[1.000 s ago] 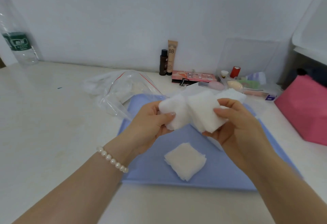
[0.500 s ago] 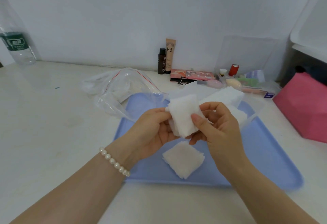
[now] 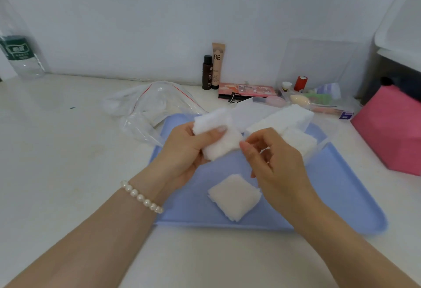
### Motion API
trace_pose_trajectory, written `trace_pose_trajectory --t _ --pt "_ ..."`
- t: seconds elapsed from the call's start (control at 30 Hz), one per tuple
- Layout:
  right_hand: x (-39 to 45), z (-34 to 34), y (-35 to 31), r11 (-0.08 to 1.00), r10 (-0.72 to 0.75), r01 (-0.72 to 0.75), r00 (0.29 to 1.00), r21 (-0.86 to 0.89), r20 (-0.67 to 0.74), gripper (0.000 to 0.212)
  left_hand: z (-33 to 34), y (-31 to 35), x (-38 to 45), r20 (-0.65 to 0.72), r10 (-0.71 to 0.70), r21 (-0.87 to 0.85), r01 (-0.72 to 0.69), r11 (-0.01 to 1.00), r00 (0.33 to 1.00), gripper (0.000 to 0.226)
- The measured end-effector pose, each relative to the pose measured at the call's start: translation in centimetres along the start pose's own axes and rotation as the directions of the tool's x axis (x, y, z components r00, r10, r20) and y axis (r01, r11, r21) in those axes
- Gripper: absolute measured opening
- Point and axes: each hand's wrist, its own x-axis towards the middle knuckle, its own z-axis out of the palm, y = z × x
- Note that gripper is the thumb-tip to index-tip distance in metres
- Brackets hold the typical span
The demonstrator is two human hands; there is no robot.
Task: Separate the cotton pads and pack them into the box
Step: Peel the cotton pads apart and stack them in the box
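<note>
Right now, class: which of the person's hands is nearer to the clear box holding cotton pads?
Right. The right hand is just in front of the clear box; the left hand is farther left, gripping a cotton pad stack.

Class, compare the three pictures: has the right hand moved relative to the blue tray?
Yes. The right hand has let go of the pad stack and shifted slightly rightward over the blue tray.

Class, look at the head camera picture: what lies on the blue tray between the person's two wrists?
In the head view, a small stack of square cotton pads lies flat on the blue tray, between the left hand and the right hand.
</note>
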Motion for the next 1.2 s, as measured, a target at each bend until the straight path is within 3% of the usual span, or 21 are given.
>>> trace_pose_trajectory --t 0.1,0.17,0.27,0.43,0.53,0.67,0.8,0.87,0.97,1.2 --pt "-0.5 0.1 0.0 0.857 0.108 0.045 0.958 -0.514 0.264 0.032 -0.4 0.5 0.2 -0.014 0.013 -0.003 -0.014 1.0 1.0 0.01" --pt "-0.7 0.6 -0.1 0.795 0.217 0.043 0.911 -0.605 0.35 0.036 -0.5 0.3 0.1 0.017 0.013 0.022 -0.014 1.0 1.0 0.013" --pt "-0.7 0.9 -0.2 0.786 0.245 0.04 0.896 -0.617 0.371 0.029 -0.4 0.0 0.2 0.048 0.002 0.069 -0.006 0.998 0.999 0.015" --pt "-0.5 1.0 0.4 0.936 0.174 -0.04 0.917 -0.351 0.358 0.031 -0.7 -0.2 0.4 0.061 -0.036 0.11 0.029 0.994 0.998 0.016" --pt "0.1 0.3 0.3 0.985 0.167 -0.166 0.903 -0.036 0.395 0.034 -0.7 -0.3 0.5 0.077 -0.071 0.106 0.063 0.992 0.995 0.02" --pt "1.1 -2.7 0.1 0.939 0.107 -0.248 0.869 0.24 0.483 0.016 -0.7 -0.1 0.5 0.079 -0.095 0.048 0.092 0.995 0.992 0.028" --pt "1.8 -3.8 -0.6 0.815 -0.017 -0.181 0.942 0.551 0.334 0.013 -0.5 -1.1 0.4 0.153 -0.126 0.193 0.095 0.977 0.98 0.054" --pt "2.0 -3.3 -1.0 0.827 -0.044 -0.092 0.973 0.555 0.227 0.022 -0.2 -1.4 0.1 0.173 -0.143 0.231 0.101 0.968 0.974 0.054" --pt "2.2 -2.4 -0.8 0.904 -0.065 -0.018 0.982 0.428 0.179 0.038 -0.2 -1.5 -0.1 0.19 -0.146 0.226 0.102 0.969 0.971 0.045" --pt "2.4 -2.1 -0.1 0.961 -0.117 0.085 0.987 0.263 0.109 0.039 -0.4 -1.7 0.0 0.293 -0.165 0.257 0.089 0.962 0.942 0.057"
